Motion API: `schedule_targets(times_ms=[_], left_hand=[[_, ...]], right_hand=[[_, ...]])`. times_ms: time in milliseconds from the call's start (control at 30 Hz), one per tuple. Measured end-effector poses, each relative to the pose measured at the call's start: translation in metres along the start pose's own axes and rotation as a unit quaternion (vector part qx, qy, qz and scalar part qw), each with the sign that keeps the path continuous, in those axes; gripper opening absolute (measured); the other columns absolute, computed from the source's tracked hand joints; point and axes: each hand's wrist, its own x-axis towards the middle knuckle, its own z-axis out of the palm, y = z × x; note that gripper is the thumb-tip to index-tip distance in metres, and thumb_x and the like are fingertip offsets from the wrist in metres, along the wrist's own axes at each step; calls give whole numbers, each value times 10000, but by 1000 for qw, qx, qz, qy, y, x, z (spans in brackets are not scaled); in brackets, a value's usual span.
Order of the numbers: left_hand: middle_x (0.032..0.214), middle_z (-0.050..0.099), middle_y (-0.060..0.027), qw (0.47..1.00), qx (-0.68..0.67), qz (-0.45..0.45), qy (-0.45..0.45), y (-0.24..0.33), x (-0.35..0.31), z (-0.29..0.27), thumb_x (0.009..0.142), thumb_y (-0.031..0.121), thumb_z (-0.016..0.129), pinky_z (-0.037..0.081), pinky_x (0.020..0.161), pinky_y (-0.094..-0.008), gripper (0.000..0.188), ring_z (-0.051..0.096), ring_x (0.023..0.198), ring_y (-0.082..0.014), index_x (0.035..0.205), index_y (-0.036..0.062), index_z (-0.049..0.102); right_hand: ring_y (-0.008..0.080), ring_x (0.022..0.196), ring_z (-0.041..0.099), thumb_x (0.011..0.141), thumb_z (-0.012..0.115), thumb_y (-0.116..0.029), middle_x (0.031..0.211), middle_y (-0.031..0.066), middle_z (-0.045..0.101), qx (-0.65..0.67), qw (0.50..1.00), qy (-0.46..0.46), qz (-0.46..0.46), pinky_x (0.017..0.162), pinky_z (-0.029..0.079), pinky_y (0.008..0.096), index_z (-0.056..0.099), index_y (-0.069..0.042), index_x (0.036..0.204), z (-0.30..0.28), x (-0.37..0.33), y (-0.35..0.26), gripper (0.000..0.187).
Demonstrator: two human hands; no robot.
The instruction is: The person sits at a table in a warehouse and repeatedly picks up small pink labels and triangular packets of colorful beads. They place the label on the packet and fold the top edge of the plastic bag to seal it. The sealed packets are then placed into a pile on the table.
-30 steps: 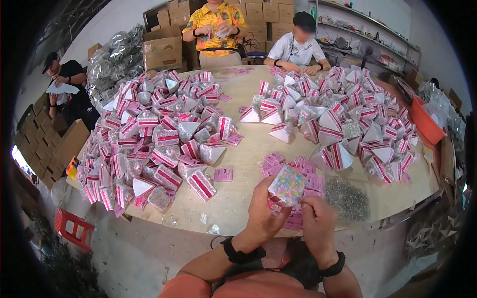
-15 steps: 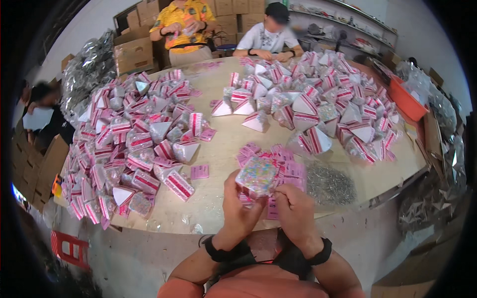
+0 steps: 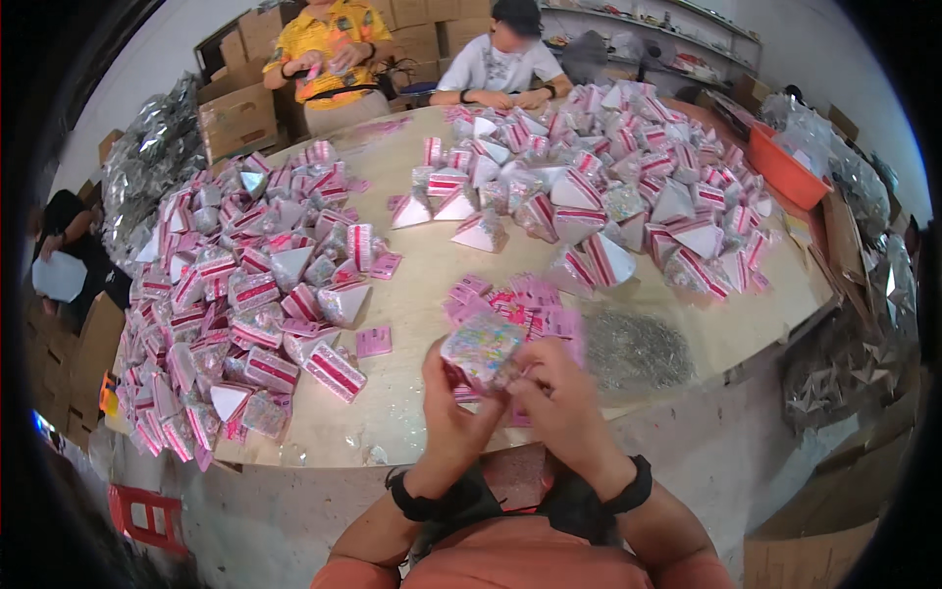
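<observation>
My left hand (image 3: 453, 407) is closed around a cake-slice-shaped piece (image 3: 481, 348) in clear wrapping, its top speckled with pastel colours. At the wrapping's near right corner, the fingers of my right hand (image 3: 567, 401) are pinched together; what lies between them is blurred and too small to make out. Under and beyond the held piece lie loose pink cards (image 3: 538, 316), some face up, some overlapping. Right of the cards, a heap of thin silvery metal bits (image 3: 640, 351) spreads on the table.
Wrapped cake-slice pieces with pink bands form a big left pile (image 3: 265, 285) and another right pile (image 3: 638, 187) on the wooden table (image 3: 412, 265). An orange basin (image 3: 785, 172) stands at the right edge. Two people work across the table. A red stool (image 3: 147, 520) is low left.
My right hand has moved up against the wrapping's corner, its fingers now at the held piece. The view has shifted slightly, so the table's contents sit a little further left.
</observation>
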Motion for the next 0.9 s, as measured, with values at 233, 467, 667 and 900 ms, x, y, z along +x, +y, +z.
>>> schedule_targets(times_ms=[233, 467, 667, 900], left_hand=[[1093, 495, -120, 985, -89, -144, -41, 0, -1, -3, 686, 61, 695, 441, 819, -297, 722, 518, 988, -180, 1269, 6, 273], [962, 513, -54, 967, 252, 10, 16, -28, 69, -165, 820, 130, 555, 414, 772, -296, 456, 499, 869, -167, 1231, 48, 376], [1289, 398, -187, 932, 232, -9, 278, -8, 121, -230, 801, 216, 587, 251, 1013, -333, 634, 375, 1203, -262, 1302, -44, 299], [1160, 515, -191, 934, 354, -8, -46, -39, 56, -146, 740, 120, 632, 353, 951, -349, 493, 476, 1113, -293, 1173, -33, 453]], right_hand=[[81, 619, 509, 781, 604, -89, 697, 54, 537, 116, 982, -61, 136, 547, 439, 206, 469, -9, 988, -7, 12, 3, 260], [78, 622, 518, 771, 598, -58, 677, 22, 552, 22, 996, -63, 60, 558, 429, 216, 541, 14, 915, -47, 1, 24, 171], [266, 632, 571, 719, 574, -48, 707, 123, 593, -229, 970, 4, 79, 595, 449, 330, 574, 2, 788, -123, 12, 53, 84], [352, 852, 548, 693, 584, -62, 889, 163, 544, -543, 836, -70, 48, 733, 455, 429, 581, -39, 905, -134, 9, 68, 213]])
